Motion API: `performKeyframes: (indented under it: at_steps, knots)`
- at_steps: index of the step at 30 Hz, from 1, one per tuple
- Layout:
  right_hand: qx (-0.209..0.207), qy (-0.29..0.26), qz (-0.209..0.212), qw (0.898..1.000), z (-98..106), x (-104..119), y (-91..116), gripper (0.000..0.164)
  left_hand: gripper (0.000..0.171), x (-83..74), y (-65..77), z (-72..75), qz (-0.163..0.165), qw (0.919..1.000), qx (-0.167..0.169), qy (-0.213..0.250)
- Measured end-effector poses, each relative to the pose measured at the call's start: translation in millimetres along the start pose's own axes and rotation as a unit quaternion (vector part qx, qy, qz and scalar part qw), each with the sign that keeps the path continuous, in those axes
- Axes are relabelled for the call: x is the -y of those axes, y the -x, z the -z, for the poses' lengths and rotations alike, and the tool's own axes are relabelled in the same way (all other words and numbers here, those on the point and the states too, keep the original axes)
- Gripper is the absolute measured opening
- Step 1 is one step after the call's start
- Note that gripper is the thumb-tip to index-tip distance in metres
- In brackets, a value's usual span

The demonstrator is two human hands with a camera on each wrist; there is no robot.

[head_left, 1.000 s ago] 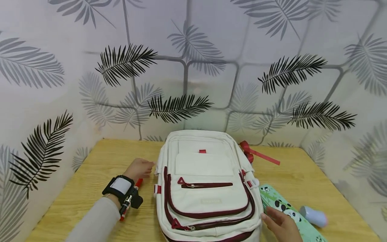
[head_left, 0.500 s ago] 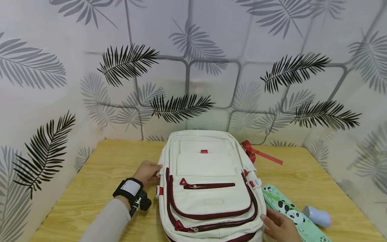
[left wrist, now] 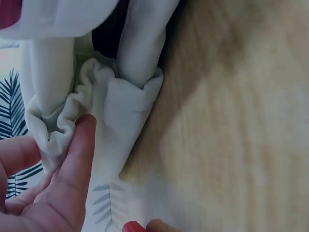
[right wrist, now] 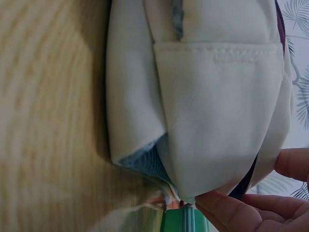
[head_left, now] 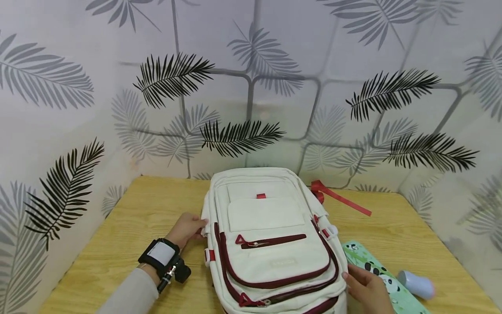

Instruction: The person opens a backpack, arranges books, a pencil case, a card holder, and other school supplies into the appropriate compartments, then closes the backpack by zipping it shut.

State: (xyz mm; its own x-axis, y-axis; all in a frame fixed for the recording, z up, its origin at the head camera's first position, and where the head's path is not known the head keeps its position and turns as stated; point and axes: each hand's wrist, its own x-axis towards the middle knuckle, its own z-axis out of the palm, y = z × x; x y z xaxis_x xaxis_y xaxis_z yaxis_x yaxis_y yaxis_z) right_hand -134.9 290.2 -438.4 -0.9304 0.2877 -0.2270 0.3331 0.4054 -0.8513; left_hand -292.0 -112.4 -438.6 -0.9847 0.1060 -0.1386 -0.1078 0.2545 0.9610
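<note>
- Position: the white backpack (head_left: 266,213) lay front side up at the lower centre of the frame, its base cut off by the bottom edge.
- Left hold: my left hand (head_left: 188,229) pinched gathered fabric (left wrist: 70,106) at the bag's left flank between thumb and fingers.
- Right hold: my right hand (head_left: 368,288) gripped the lower right edge, thumb toward the front, fingers against the stitched side panel (right wrist: 217,116).
- Handling, as I judged it: soft, flexible shell; bulky, likely moderate in weight; weight of contents could not be told. Matt cloth suggested low slip and little risk of breakage.
- Recommended hold: firm side seams, both flanks together. The gathered fabric would probably stretch under load; the red zip pull (head_left: 244,300) was unsuitable for bearing weight.
- Surface: the table (head_left: 157,200) was yellow, wood-grained and apparently smooth.
- Adjacent items: a green panda-printed case (head_left: 392,283) and a pale purple cylinder (head_left: 415,284) lay at lower right; a red strap (head_left: 347,200) extended across the table beyond the bag's upper right side.
- Room: a leaf-printed backdrop (head_left: 219,100) filled the upper frame and both sides; its material could not be determined.
</note>
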Motion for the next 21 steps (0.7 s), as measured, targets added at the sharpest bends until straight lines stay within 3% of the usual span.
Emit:
performKeyframes:
  at_steps: [4, 8, 12, 17, 21]
  knots:
    - [0.004, 0.002, -0.006, 1.000, 3.1, 1.6, -9.2, 0.072, 0.021, 3.1, 9.9, 3.3, -0.001, 1.0000, -0.006, -0.007]
    - [0.011, 0.028, 0.026, 0.999, 4.4, 3.1, -17.1, 0.063, 0.021, 6.2, 17.4, 4.9, 0.003, 0.9998, -0.020, -0.007]
    - [0.006, 0.019, 0.063, 0.998, 3.3, 5.2, -23.1, 0.049, 0.021, 7.7, 23.5, 5.4, 0.009, 0.9994, -0.033, 0.004]
    - [-0.005, 0.004, 0.079, 0.997, 2.4, 9.1, -31.7, 0.043, 0.020, 8.3, 30.3, 5.1, 0.010, 0.9986, -0.050, 0.017]
    - [-0.005, 0.045, 0.086, 0.995, 4.8, 12.2, -34.9, 0.045, 0.022, 11.1, 32.9, 4.4, 0.007, 0.9980, -0.053, 0.033]
